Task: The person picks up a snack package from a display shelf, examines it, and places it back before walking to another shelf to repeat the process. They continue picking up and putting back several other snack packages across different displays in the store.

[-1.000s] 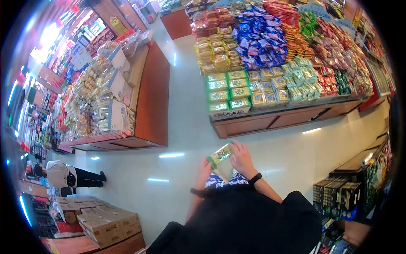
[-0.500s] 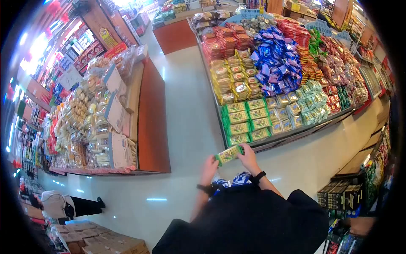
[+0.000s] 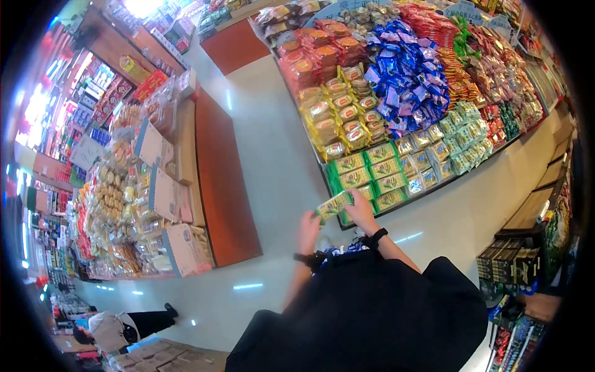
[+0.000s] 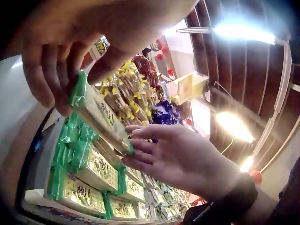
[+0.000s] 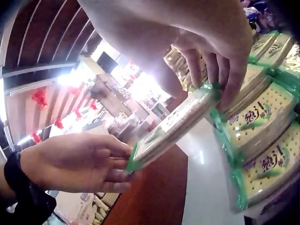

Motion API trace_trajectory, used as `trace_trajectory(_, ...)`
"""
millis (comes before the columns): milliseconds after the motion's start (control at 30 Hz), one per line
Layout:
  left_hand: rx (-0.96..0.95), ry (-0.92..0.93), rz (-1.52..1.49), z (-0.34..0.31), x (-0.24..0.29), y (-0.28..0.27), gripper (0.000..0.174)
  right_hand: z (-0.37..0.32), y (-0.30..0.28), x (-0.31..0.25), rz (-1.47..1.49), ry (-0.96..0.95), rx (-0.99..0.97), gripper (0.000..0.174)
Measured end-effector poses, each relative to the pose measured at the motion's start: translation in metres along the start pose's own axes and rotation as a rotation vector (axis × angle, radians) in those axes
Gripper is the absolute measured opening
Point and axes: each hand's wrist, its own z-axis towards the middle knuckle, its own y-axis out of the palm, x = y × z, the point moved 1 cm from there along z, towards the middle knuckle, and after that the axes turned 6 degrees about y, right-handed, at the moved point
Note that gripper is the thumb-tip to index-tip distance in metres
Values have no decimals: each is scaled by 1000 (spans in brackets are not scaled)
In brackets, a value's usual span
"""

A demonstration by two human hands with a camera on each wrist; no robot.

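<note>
Both hands hold one flat green-ended cracker packet (image 3: 333, 207) between them, above the near corner of the display. By its left end the left hand (image 3: 306, 234) pinches it; the right hand (image 3: 361, 212) pinches the other end. In the left wrist view the packet (image 4: 103, 115) hangs tilted between the left hand (image 4: 70, 51) and the right hand (image 4: 183, 157). The right wrist view shows the packet (image 5: 173, 126) with the right hand (image 5: 206, 51) at its upper end and the left hand (image 5: 79, 161) at its lower end. Matching packets (image 3: 390, 181) lie just beyond.
Yellow packs (image 3: 334, 121), blue packs (image 3: 406, 80) and other snacks fill the display on the right. Across the aisle stands a wooden counter (image 3: 226, 186) of bagged goods. A person (image 3: 118, 328) is at the lower left, near cardboard boxes (image 3: 167, 359). Dark boxes (image 3: 508, 263) stand at the right.
The display's near corner and its green packets are now closer to the hands, and the held packet has risen in the head view. Both hands keep their hold on it.
</note>
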Motion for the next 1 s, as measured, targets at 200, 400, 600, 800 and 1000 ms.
trace_trajectory(200, -142, -55, 18, 30, 23, 53, 40, 35, -45, 33, -85, 111, 22, 33)
trace_trajectory(400, -302, -65, 20, 61, -3, 75, 46, 42, -65, 64, -118, 117, 72, 22)
trace_trajectory(600, -239, -127, -62, 65, -6, 84, 45, 41, -54, 60, -266, 154, 68, 26)
trace_trajectory(800, -191, -76, -216, 57, -19, 81, 38, 28, -60, 60, -203, 84, 85, 38)
trace_trajectory(1000, -250, -50, -149, 47, -15, 65, 27, -11, -65, 58, -187, 148, 153, 41)
